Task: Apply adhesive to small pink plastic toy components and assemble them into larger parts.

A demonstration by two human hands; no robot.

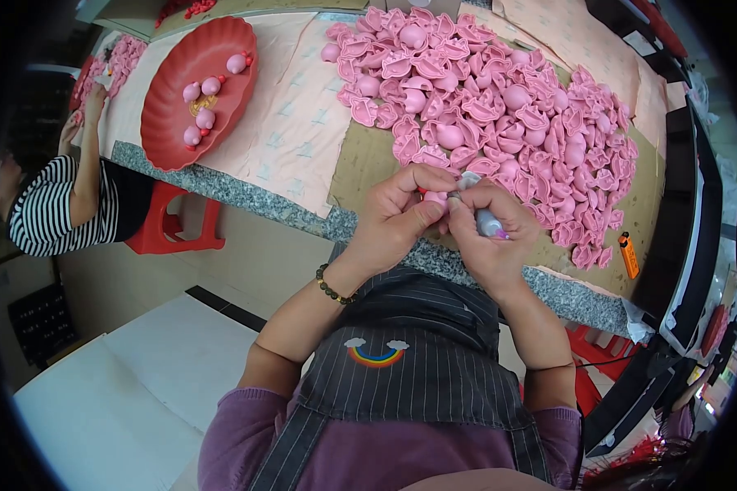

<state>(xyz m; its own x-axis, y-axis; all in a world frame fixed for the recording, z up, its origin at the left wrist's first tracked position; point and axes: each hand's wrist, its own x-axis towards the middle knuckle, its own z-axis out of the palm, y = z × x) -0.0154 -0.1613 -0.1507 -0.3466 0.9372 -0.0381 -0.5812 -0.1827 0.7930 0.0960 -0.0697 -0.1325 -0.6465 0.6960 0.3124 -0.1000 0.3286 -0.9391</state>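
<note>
Close together at the table's near edge, both my hands work on a small pink piece (436, 197) with a bit of red on it. My left hand (395, 219) pinches this piece between thumb and fingers. In my right hand (499, 237) is a small translucent squeeze bottle (489, 222) with some purple at one end, its other end close to the pink piece. The fingers partly hide both things, so I cannot tell whether they touch. Just beyond my hands lies a large heap of pink moulded shells (483, 106), some cupped and some round.
On the left, a red fluted dish (157, 123) holds several pink balls with red bits. An orange-and-black object (629, 255), perhaps a lighter, lies right of the heap. Cardboard (356, 168) covers the granite tabletop (303, 214). Farther left, a co-worker in stripes (53, 204) handles more pink pieces.
</note>
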